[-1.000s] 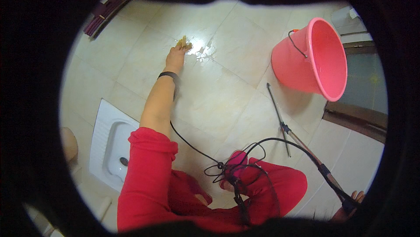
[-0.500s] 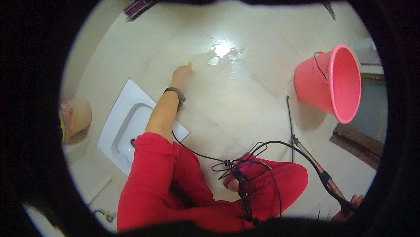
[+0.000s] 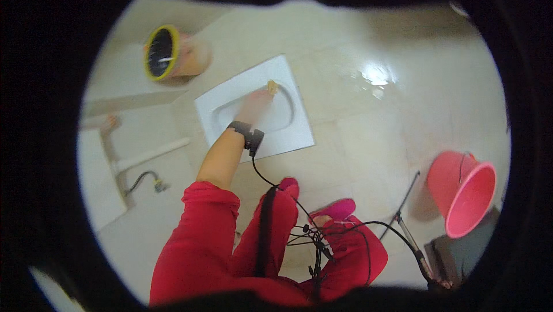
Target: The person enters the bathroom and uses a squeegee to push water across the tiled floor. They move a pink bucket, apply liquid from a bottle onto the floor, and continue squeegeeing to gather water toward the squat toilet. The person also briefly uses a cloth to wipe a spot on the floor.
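My left hand (image 3: 255, 106), wearing a black wrist strap (image 3: 247, 135), reaches over the white squat toilet pan (image 3: 299, 125). Its blurred fingers are closed on a small yellowish piece that looks like a sponge or crumpled cloth (image 3: 272, 87), at the basin's far rim. At the lower right, my partly visible right hand (image 3: 442, 284) grips the upper part of a floor squeegee (image 3: 407, 228). The squeegee's dark narrow head rests on the tiles. A black cable runs from the left wrist to a tangle (image 3: 314, 234) above my knees.
A pink bucket (image 3: 440, 182) leans or lies tilted in view at the right. A bin with a yellow rim (image 3: 175, 53) stands at the far left. Wet, shining floor (image 3: 377, 76) lies beyond the pan. A short hose (image 3: 144, 179) is at the left.
My view has swung left, so the pan sits near the middle and the bucket lower right. My left hand moved from the wet floor to over the pan, keeping the yellowish piece.
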`<control>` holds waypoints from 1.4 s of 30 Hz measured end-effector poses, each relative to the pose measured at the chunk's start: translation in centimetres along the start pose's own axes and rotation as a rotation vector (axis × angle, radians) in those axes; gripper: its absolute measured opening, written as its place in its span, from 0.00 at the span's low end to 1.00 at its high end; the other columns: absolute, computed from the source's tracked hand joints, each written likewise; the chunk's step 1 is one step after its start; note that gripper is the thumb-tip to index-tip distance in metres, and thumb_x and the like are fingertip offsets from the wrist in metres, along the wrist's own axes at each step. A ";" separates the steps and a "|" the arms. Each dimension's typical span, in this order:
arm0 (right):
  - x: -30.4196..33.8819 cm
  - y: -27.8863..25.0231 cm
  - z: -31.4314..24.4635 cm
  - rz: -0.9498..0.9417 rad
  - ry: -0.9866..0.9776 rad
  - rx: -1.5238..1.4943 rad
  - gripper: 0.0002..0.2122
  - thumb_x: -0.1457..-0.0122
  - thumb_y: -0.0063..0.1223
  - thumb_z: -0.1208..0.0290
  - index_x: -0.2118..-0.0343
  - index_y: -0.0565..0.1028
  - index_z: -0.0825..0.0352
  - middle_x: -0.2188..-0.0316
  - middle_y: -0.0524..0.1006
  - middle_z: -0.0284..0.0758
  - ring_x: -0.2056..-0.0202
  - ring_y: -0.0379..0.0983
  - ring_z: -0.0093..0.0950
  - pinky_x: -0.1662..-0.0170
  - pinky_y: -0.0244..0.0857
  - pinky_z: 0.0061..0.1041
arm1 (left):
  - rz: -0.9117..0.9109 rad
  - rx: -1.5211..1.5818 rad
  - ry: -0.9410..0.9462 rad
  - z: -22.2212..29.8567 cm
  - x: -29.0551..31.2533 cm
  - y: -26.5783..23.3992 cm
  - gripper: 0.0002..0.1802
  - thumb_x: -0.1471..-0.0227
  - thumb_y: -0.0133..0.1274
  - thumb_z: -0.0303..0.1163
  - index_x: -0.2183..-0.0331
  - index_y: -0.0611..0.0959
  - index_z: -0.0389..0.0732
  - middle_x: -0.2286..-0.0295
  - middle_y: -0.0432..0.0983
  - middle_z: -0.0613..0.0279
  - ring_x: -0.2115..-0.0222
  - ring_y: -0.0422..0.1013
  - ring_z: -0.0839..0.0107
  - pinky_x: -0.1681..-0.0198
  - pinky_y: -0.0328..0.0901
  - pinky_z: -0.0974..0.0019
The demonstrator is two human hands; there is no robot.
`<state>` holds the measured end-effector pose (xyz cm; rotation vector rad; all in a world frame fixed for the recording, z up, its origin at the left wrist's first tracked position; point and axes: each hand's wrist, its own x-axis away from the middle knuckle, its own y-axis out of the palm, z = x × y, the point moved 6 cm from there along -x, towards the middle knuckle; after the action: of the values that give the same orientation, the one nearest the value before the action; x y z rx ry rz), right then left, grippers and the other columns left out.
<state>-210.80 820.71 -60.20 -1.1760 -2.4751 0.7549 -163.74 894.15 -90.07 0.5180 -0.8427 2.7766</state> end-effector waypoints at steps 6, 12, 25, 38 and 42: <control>1.3 0.1 -6.7 -0.212 0.030 0.268 0.10 0.47 0.51 0.67 0.74 0.65 0.67 0.71 0.63 0.32 0.64 0.58 0.25 0.60 0.56 0.26 | 0.399 0.093 -0.001 5.3 6.3 -25.8 0.06 0.52 0.50 0.26 0.69 0.76 0.38 0.73 0.73 0.64 0.73 0.69 0.73 0.70 0.65 0.72; 5.0 -2.9 -23.7 -0.253 0.000 0.112 0.07 0.46 0.50 0.72 0.74 0.67 0.70 0.71 0.67 0.35 0.64 0.62 0.27 0.59 0.57 0.27 | 0.615 0.741 -0.236 18.4 18.3 -46.6 0.08 0.50 0.49 0.26 0.65 0.75 0.36 0.72 0.72 0.63 0.71 0.69 0.72 0.69 0.66 0.73; 9.1 -8.2 -55.2 -0.317 -0.328 0.359 0.05 0.56 0.59 0.73 0.78 0.75 0.67 0.71 0.72 0.39 0.63 0.66 0.35 0.61 0.61 0.33 | -0.850 0.536 -0.223 63.1 47.9 -29.4 0.19 0.43 0.39 0.37 0.51 0.68 0.44 0.72 0.74 0.59 0.78 0.70 0.75 0.72 0.66 0.76; 24.0 -4.6 -54.9 -0.874 -0.319 0.278 0.08 0.62 0.55 0.75 0.75 0.74 0.62 0.77 0.67 0.41 0.69 0.65 0.41 0.67 0.60 0.35 | -1.190 0.371 -0.575 67.1 61.2 -8.4 0.21 0.46 0.42 0.48 0.64 0.75 0.40 0.76 0.72 0.68 0.76 0.67 0.79 0.72 0.61 0.76; 25.4 -9.3 -50.8 -0.944 -0.179 0.073 0.12 0.60 0.50 0.80 0.68 0.72 0.64 0.75 0.68 0.43 0.68 0.67 0.41 0.65 0.63 0.33 | -1.346 0.302 -0.635 68.4 65.2 -4.3 0.14 0.47 0.46 0.38 0.63 0.74 0.38 0.74 0.74 0.63 0.78 0.70 0.78 0.79 0.61 0.79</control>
<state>-208.43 852.49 -12.29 0.1582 -2.6745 0.6479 -203.88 864.18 -9.77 1.3900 0.0019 1.4514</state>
